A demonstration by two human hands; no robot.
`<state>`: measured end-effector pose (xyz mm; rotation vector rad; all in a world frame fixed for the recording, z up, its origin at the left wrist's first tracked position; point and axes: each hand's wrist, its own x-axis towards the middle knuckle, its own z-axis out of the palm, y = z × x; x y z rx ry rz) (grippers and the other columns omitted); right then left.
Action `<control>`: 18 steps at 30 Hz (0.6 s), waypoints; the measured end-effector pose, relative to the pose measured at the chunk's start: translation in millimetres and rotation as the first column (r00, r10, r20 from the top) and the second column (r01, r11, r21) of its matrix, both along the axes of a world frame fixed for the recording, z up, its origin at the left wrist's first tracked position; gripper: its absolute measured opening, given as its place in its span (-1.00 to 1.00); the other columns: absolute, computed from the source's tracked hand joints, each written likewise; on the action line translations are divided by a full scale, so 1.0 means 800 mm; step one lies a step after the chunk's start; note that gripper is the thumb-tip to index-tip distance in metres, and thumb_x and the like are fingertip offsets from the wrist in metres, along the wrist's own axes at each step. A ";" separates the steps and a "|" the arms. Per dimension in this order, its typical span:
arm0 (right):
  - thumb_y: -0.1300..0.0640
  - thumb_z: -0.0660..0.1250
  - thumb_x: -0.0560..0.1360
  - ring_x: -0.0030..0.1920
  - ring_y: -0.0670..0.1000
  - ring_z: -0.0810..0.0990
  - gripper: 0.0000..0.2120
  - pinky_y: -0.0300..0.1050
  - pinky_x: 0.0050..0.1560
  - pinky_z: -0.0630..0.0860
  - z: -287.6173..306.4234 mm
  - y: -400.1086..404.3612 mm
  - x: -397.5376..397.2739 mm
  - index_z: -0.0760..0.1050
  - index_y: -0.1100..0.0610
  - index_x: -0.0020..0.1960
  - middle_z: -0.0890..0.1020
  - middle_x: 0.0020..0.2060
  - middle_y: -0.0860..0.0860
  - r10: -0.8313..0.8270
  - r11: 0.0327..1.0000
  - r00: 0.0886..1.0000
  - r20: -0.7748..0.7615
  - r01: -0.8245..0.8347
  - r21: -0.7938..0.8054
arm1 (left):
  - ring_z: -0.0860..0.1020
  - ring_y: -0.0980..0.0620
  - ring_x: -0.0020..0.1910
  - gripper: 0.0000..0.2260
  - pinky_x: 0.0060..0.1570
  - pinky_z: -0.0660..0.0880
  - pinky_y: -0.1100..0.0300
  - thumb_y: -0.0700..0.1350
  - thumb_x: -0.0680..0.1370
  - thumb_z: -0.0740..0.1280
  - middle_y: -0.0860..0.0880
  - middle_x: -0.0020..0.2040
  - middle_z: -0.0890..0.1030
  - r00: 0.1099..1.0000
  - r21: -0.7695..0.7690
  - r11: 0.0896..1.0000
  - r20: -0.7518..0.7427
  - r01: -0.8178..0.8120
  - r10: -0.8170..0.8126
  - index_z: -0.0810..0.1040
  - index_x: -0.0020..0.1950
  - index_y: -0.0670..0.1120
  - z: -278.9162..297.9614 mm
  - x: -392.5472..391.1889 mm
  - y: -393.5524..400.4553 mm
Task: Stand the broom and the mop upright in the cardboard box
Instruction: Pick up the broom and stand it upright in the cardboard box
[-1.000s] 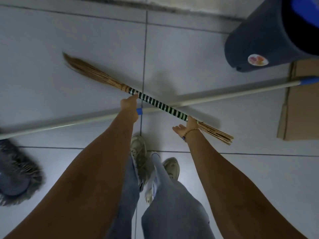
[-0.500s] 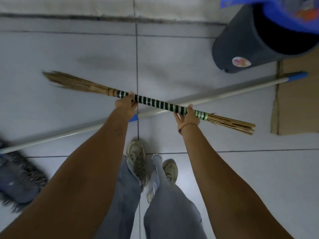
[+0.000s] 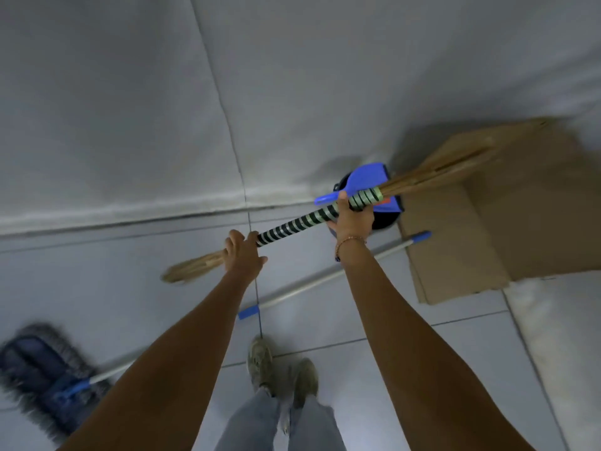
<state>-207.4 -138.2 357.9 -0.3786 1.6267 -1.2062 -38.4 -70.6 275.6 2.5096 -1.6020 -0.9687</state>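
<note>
Both hands hold the broom (image 3: 294, 226) off the tiled floor (image 3: 325, 327), slanted from lower left to upper right. The right hand (image 3: 353, 219) is wrapped around the black-and-pale striped handle near its upper end, where long straw bristles fan out in front of the cardboard box (image 3: 507, 222). The left hand (image 3: 244, 253) grips the lower end of the striped section, fingers curled over it, with a shorter tuft of straw sticking out beyond. The mop (image 3: 48, 375) lies flat on the floor, its dark shaggy head at lower left and its pale pole running beneath the arms to a blue tip beside the box. A blue dustpan (image 3: 364, 179) sits on a dark bin (image 3: 387, 219) just behind the right hand.
</note>
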 end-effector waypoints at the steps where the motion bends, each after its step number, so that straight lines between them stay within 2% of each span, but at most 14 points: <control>1: 0.16 0.38 0.48 0.17 0.18 0.55 -0.49 0.23 0.04 0.59 0.033 -0.002 -0.006 0.31 0.22 0.37 0.57 0.12 0.11 0.026 0.999 0.999 -0.025 -0.026 -0.023 | 0.30 -0.19 0.30 -0.48 0.29 0.34 -0.09 -0.05 0.47 0.39 -0.21 0.33 0.29 0.997 -0.015 0.997 0.013 0.071 -0.071 0.32 0.39 -0.07 0.026 -0.005 -0.002; 3: 0.12 0.39 0.47 0.19 0.19 0.51 -0.37 0.26 0.10 0.56 0.076 -0.009 -0.013 0.22 0.25 0.44 0.49 0.23 0.22 0.067 0.996 0.993 -0.101 -0.072 -0.048 | 0.36 -0.17 0.28 -0.58 0.24 0.37 -0.04 -0.09 0.49 0.36 -0.18 0.29 0.39 0.989 -0.062 0.988 -0.020 0.143 -0.144 0.40 0.31 -0.11 0.054 -0.014 -0.010; 4: 0.12 0.40 0.47 0.12 0.19 0.52 -0.36 0.27 0.10 0.55 0.096 -0.011 -0.023 0.21 0.29 0.43 0.51 0.19 0.26 0.077 0.993 0.987 -0.143 -0.088 -0.076 | 0.42 -0.16 0.24 -0.66 0.18 0.41 -0.02 -0.13 0.49 0.35 -0.18 0.24 0.46 0.983 -0.090 0.981 -0.057 0.169 -0.175 0.44 0.24 -0.15 0.071 -0.022 -0.014; 6: 0.13 0.41 0.46 -0.07 0.12 0.52 -0.44 0.16 0.00 0.62 0.128 -0.009 -0.049 0.32 0.36 0.33 0.59 -0.09 0.12 0.103 0.979 0.974 -0.202 -0.135 -0.152 | 0.54 -0.17 0.09 -0.76 0.02 0.46 0.03 -0.15 0.49 0.34 -0.21 0.11 0.59 0.963 -0.094 0.971 -0.134 0.221 -0.233 0.48 0.12 -0.20 0.098 -0.045 -0.019; 7: 0.12 0.42 0.45 -0.13 0.10 0.52 -0.50 0.01 -0.12 0.66 0.144 -0.009 -0.064 0.38 0.36 0.26 0.57 -0.23 0.02 0.110 0.972 0.966 -0.232 -0.154 -0.178 | 0.57 -0.18 0.04 -0.77 -0.03 0.47 0.03 -0.15 0.49 0.34 -0.22 0.07 0.62 0.951 -0.082 0.964 -0.163 0.251 -0.262 0.48 0.10 -0.21 0.110 -0.060 -0.023; 8: 0.10 0.44 0.43 -0.17 0.09 0.54 -0.56 -0.10 -0.24 0.66 0.154 -0.010 -0.077 0.44 0.34 0.18 0.54 -0.31 -0.04 0.118 0.967 0.957 -0.267 -0.172 -0.190 | 0.58 -0.19 0.01 -0.77 -0.08 0.45 0.04 -0.15 0.48 0.35 -0.23 0.04 0.63 0.939 -0.076 0.956 -0.178 0.284 -0.293 0.49 0.08 -0.22 0.121 -0.073 -0.027; 9: 0.09 0.45 0.42 -0.18 0.08 0.56 -0.62 -0.10 -0.25 0.66 0.169 -0.009 -0.098 0.47 0.30 0.09 0.54 -0.33 -0.06 0.117 0.961 0.947 -0.298 -0.184 -0.208 | 0.59 -0.21 0.01 -0.76 -0.11 0.43 0.07 -0.15 0.46 0.36 -0.24 0.03 0.63 0.926 -0.091 0.946 -0.193 0.312 -0.324 0.50 0.07 -0.23 0.135 -0.094 -0.031; 12: 0.07 0.47 0.39 -0.12 0.13 0.63 -0.80 0.22 -0.03 0.62 0.190 -0.013 -0.155 0.47 0.11 -0.13 0.60 -0.24 0.03 0.117 0.946 0.931 -0.345 -0.210 -0.246 | 0.59 -0.19 -0.01 -0.79 -0.13 0.39 0.15 -0.18 0.43 0.38 -0.25 -0.02 0.64 0.893 -0.124 0.923 -0.235 0.363 -0.383 0.53 0.02 -0.23 0.162 -0.152 -0.040; 14: 0.04 0.47 0.38 -0.05 0.17 0.65 -0.80 0.26 -0.02 0.61 0.209 -0.015 -0.208 0.44 0.00 -0.20 0.62 -0.20 0.05 0.096 0.939 0.924 -0.371 -0.208 -0.274 | 0.60 -0.18 -0.05 -0.85 -0.16 0.35 0.19 -0.19 0.43 0.38 -0.23 -0.08 0.63 0.881 -0.163 0.911 -0.237 0.379 -0.409 0.53 -0.04 -0.20 0.178 -0.203 -0.048; 18: 0.07 0.46 0.40 -0.01 0.19 0.64 -0.76 0.26 0.02 0.59 0.248 -0.015 -0.295 0.43 0.12 -0.07 0.62 -0.13 0.10 0.087 0.917 0.918 -0.387 -0.226 -0.330 | 0.58 -0.15 0.10 -0.73 -0.06 0.35 0.20 -0.16 0.44 0.39 -0.22 0.07 0.64 0.870 -0.210 0.896 -0.235 0.390 -0.434 0.54 0.10 -0.23 0.206 -0.302 -0.060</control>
